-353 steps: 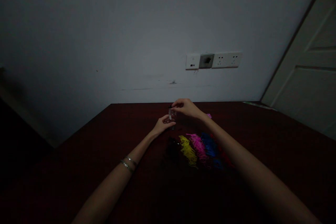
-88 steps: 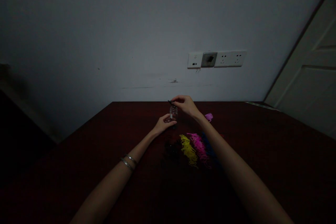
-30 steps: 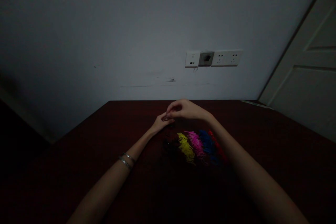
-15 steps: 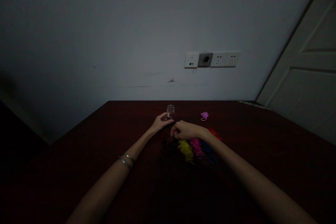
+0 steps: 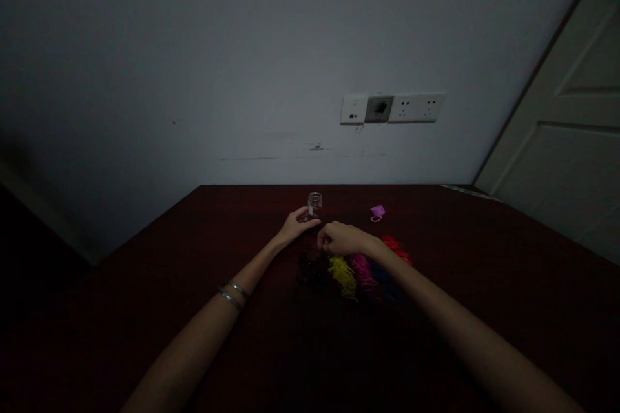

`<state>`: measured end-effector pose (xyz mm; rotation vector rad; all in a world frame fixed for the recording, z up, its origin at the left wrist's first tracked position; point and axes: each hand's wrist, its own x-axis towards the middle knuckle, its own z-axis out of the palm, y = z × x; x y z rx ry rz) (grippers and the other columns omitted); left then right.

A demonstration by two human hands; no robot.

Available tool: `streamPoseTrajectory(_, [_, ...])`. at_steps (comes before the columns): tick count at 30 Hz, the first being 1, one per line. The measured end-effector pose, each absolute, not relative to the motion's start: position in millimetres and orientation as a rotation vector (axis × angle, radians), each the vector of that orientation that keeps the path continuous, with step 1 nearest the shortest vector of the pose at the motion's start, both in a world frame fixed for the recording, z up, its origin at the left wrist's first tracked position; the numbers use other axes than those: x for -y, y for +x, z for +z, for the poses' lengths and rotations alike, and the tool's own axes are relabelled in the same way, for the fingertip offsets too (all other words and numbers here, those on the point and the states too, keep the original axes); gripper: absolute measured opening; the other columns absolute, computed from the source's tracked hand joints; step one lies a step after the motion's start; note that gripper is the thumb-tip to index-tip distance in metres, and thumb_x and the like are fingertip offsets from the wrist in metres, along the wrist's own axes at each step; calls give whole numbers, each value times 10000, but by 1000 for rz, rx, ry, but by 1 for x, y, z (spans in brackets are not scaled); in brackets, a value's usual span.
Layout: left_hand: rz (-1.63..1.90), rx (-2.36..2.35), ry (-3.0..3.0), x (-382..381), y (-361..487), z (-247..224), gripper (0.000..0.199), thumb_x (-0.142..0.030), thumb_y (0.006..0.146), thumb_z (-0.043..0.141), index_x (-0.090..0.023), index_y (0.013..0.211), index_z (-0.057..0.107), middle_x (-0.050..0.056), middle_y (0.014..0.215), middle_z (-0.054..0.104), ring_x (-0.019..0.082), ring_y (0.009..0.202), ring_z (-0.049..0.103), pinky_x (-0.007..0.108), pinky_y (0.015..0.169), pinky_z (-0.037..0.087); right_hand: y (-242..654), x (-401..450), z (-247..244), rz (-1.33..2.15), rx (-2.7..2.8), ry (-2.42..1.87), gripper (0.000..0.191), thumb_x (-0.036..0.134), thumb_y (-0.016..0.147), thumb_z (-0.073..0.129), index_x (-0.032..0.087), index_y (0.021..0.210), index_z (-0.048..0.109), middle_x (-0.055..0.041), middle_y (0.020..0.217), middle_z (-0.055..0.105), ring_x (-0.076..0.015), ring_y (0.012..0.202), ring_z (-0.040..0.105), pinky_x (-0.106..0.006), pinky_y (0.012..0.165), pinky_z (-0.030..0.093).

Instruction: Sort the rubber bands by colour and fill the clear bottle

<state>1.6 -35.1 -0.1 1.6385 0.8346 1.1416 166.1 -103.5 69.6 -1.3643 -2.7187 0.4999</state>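
Note:
A small clear glass jar point(image 5: 314, 204) stands upright on the dark red table point(image 5: 232, 206), its top uncovered. My left hand point(image 5: 296, 224) holds it from the left, thumb in front. Just right of and nearer than the jar, my right hand point(image 5: 338, 238) is bent down with its fingers pressed together; what they hold, if anything, is too small and dark to tell. Below that hand lie a dark bundle point(image 5: 314, 271), yellow strands point(image 5: 343, 277) and pink strands point(image 5: 363, 271). Blue strands point(image 5: 382, 273) and red strands point(image 5: 397, 248) are partly hidden by my right forearm.
A small pink-purple item with a loop point(image 5: 378, 211) lies behind my right forearm. The wall with a row of sockets point(image 5: 416, 108) rises at the table's back edge. A pale door point(image 5: 576, 135) is at the right, and a thin strip point(image 5: 469, 193) lies at the back right corner.
My right hand has shifted very slightly to the right, and its forearm uncovers more of the red strands. My left hand and the jar have hardly moved.

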Motion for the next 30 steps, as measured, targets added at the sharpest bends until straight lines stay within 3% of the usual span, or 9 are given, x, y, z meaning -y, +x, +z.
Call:
streamPoseTrajectory(7, [1150,-841,1635,34,2,-1,453,-322,588,725,-119,969,590,45,876,641,155,836,584,314,846,425,162,105,66,459,2747,-1332,264,150,684,472,199,827,688,-35,792,677,-123,637,577,-195,518,340])
streamPoseTrajectory(14, [1154,-816,1614,34,2,-1,447,-303,588,725,-118,971,587,56,907,640,164,860,585,329,862,422,157,104,59,697,2737,-1191,252,156,692,489,159,852,684,-26,748,665,-97,588,554,-181,514,363])
streamPoseTrajectory(17, [1152,-793,1599,35,2,-1,441,-293,592,723,-113,968,581,62,915,638,164,859,587,330,862,421,155,102,53,791,2741,-1125,216,242,689,567,159,857,674,-18,745,662,-97,595,559,-179,528,380])
streamPoseTrajectory(22, [1140,-800,1590,37,3,2,458,-305,590,725,-122,982,575,56,908,639,164,855,589,326,850,428,153,107,55,871,2816,-1096,413,472,603,669,185,899,655,-5,758,657,-109,606,563,-187,516,380])
streamPoseTrajectory(30, [1135,-807,1577,38,3,4,449,-297,593,727,-118,976,575,63,915,639,158,857,589,311,839,431,147,121,69,698,2991,-1129,495,470,547,707,222,971,644,1,852,645,-117,623,539,-195,473,327])
